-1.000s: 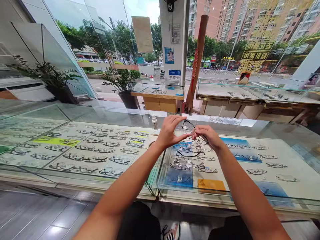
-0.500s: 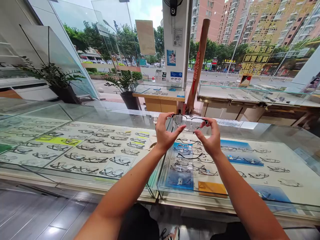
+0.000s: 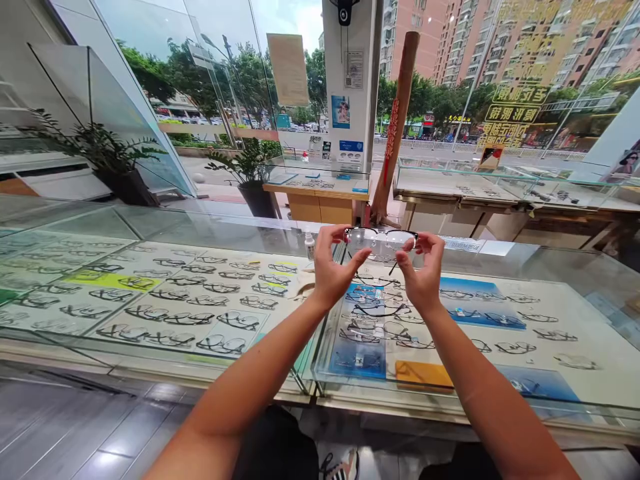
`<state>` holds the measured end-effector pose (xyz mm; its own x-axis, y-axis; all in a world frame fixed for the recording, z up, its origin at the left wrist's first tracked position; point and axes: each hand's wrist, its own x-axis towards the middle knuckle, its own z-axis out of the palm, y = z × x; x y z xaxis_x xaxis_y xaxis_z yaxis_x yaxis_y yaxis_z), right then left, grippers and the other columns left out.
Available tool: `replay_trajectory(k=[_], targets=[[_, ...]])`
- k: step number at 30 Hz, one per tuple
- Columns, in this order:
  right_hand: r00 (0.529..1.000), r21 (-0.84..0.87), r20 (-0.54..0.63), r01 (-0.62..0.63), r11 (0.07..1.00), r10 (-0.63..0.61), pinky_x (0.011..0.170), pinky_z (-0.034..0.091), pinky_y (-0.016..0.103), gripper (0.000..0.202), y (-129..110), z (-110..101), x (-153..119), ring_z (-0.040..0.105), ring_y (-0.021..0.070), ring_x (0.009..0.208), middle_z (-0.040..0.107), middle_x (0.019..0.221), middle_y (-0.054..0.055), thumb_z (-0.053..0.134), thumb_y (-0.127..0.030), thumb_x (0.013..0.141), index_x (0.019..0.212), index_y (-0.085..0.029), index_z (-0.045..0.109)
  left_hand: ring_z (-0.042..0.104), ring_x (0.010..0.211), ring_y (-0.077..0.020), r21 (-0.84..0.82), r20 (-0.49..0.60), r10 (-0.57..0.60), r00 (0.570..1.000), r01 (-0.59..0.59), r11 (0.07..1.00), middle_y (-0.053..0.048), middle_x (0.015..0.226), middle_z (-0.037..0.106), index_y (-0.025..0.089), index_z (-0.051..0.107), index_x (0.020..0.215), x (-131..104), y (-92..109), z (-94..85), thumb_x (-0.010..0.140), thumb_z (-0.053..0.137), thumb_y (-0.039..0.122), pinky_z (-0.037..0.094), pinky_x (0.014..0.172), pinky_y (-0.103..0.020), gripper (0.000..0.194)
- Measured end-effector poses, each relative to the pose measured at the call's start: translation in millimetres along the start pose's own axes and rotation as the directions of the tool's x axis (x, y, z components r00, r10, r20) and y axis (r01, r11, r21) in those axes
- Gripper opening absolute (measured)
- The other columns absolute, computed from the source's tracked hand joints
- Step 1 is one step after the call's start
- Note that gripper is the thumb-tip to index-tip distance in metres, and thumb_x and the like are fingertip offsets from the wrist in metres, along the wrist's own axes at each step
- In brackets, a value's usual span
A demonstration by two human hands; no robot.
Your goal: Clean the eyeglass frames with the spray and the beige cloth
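Note:
Both my hands hold one pair of eyeglasses [image 3: 381,231] up above the glass counter. They have a dark upper rim and clear lenses, and the frame sits nearly level. My left hand [image 3: 334,270] grips the left end between thumb and fingers. At the other end, my right hand [image 3: 423,272] pinches the hinge area, and a dark temple arm slants down beside its thumb. Under the hands, rows of eyeglasses [image 3: 380,310] lie inside the display case [image 3: 320,403]. A small white spray bottle [image 3: 309,245] stands just left of my left hand.
More eyeglasses [image 3: 190,300] fill the left display case. An orange block [image 3: 424,375] lies near the front of the right case. Beyond the counter are a potted plant [image 3: 257,193], a low display cabinet [image 3: 320,207], a leaning wooden post [image 3: 399,127] and another glass case [image 3: 455,183].
The eyeglasses have turned slightly and now sit more level, with a temple arm showing by the right thumb. My right hand's fingers have shifted a little on the frame.

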<state>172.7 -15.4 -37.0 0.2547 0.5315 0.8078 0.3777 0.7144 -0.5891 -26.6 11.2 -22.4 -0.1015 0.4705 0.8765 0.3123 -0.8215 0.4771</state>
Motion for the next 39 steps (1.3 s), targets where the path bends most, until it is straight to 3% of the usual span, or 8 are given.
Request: replay_trajectory(k=[10,15,27,39], targets=[[0.998,-0.032,-0.041,0.036,0.999,-0.037,0.099,0.054,0.048,0.055,2.7,1.0,0.8,0.069,0.0253,0.11,0.072,0.12,0.007,0.077,-0.057,0.094,0.136,-0.029,0.055,0.062,0.102,-0.0234,0.111,-0.058,0.075,0.995,-0.069,0.991,-0.008,0.114,0.065,0.026,0.069,0.127,2.5,3.2,-1.3,0.086,0.086,0.058,0.054,0.089,-0.041,0.056],[0.997,-0.13,-0.043,0.064,0.989,-0.07,0.098,0.057,0.048,0.055,1.0,1.1,0.5,0.068,0.027,0.114,0.071,0.126,0.01,0.074,-0.059,0.096,0.138,-0.028,0.056,0.062,0.1,-0.0232,0.117,-0.067,0.084,0.994,-0.076,0.99,-0.008,0.113,0.067,0.027,0.069,0.131,3.4,2.3,-0.4,0.086,0.086,0.056,0.054,0.087,-0.041,0.056],[0.993,-0.186,-0.053,0.097,0.978,-0.109,0.097,0.057,0.049,0.053,-1.4,0.6,0.5,0.067,0.028,0.114,0.068,0.128,0.01,0.073,-0.057,0.097,0.14,-0.03,0.057,0.065,0.1,-0.0225,0.106,-0.108,0.048,0.993,-0.036,0.994,-0.008,0.113,0.068,0.024,0.066,0.13,1.0,0.4,1.4,0.084,0.088,0.058,0.053,0.087,-0.04,0.061],[0.996,-0.162,-0.023,0.08,0.984,-0.085,0.1,0.057,0.052,0.058,-9.0,1.2,0.6,0.068,0.0299,0.12,0.07,0.136,0.012,0.072,-0.056,0.098,0.147,-0.03,0.057,0.065,0.099,-0.0235,0.157,-0.174,0.192,0.966,-0.165,0.974,-0.008,0.116,0.066,0.025,0.064,0.129,2.0,-2.7,0.1,0.081,0.091,0.058,0.054,0.083,-0.04,0.064]])
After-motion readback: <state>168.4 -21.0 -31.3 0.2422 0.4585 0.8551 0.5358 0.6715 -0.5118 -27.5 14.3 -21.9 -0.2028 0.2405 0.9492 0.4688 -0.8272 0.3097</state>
